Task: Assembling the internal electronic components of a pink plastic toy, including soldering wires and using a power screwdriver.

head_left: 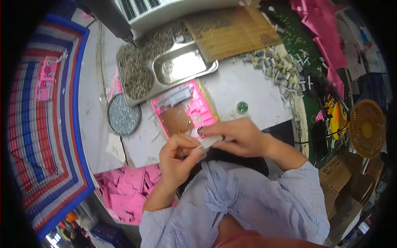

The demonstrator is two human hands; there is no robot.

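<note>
Pinching one small pale piece [211, 142], two hands meet above the near edge of one open pink case [206, 106]; the left hand [178, 156] has a narrow grip at the piece's left end, thumb against fingertip, and the right hand [242, 136] holds the rest between thumb and fingers. Counted on the white surface [264, 105] are one steel tray [213, 68] with a heap of small metal bits [136, 74] in and around it, one round dish [124, 115] of silvery bits left of the case, one little pot with green contents [242, 108] right of it, and one brown board [231, 37] behind. The grey cylinders [275, 66] beside the board are too heaped to count, as are the pink parts [128, 192] piled at the lower left. Two pink pieces, one [49, 68] above the other [44, 91], lie on a striped sheet [76, 124] at far left. Dark print runs along one cardboard box [337, 169] at the right, below one yellow fan [367, 129]. Fingers cover much of the pale piece and the case's near end, so its exact shape is hard to make out; one dark tool [109, 18] is cut off at the top.
</note>
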